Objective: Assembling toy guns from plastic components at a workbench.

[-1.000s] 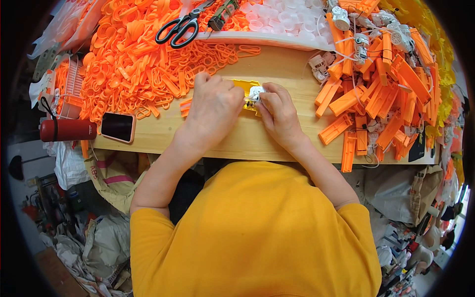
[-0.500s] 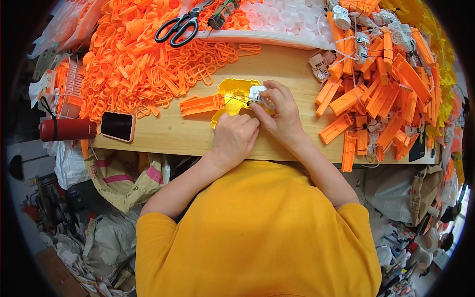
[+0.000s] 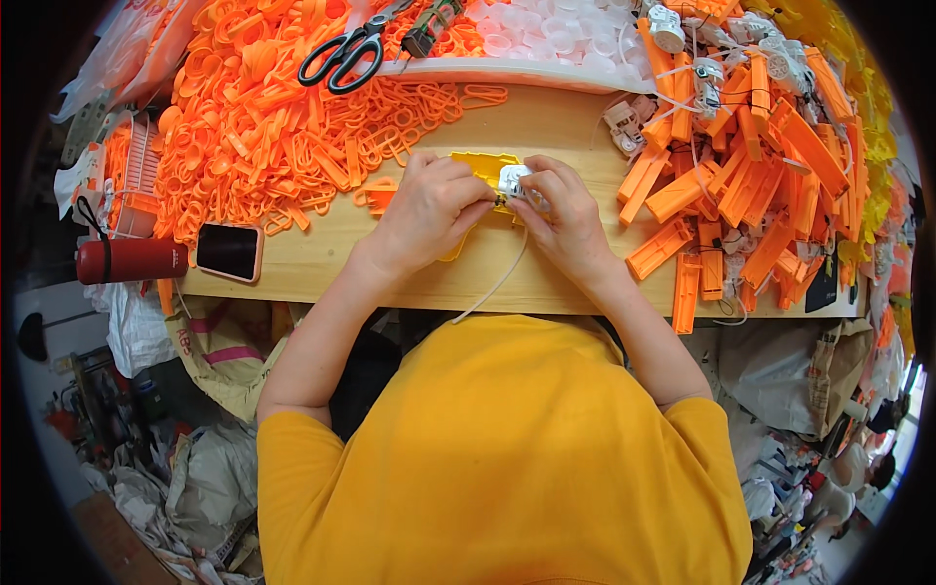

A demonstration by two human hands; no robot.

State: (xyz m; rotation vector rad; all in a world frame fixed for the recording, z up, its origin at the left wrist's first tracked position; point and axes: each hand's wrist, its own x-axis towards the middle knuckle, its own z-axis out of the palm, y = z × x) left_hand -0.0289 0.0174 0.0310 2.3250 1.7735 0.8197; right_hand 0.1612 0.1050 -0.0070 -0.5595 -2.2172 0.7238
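A yellow plastic shell [image 3: 485, 164] lies on the bench, partly hidden under my hands. At its right side sits a small white plastic gearbox [image 3: 513, 179], gripped between the thumb and fingers of my right hand [image 3: 567, 216]. My left hand [image 3: 425, 213] is pinched over the shell, its fingertips close to the gearbox; what lies between them is too small to make out. From between the hands a thin pale strip [image 3: 499, 283] curves down to the bench's front edge. An orange battery-case part [image 3: 374, 196] shows beyond my left hand, mostly covered by it.
Loose orange parts [image 3: 263, 127] heap up at the left, with black-handled scissors [image 3: 343, 60] on top. Pale translucent caps [image 3: 556, 34] fill a tray at the back. Orange cases with white gearboxes [image 3: 751, 166] pile up right. A phone [image 3: 229, 252] and red bottle [image 3: 132, 259] are left.
My left hand has risen and shifted left, now covering much of the shell and orange case. A pale strip now trails toward me. The right hand stays at the gearbox.
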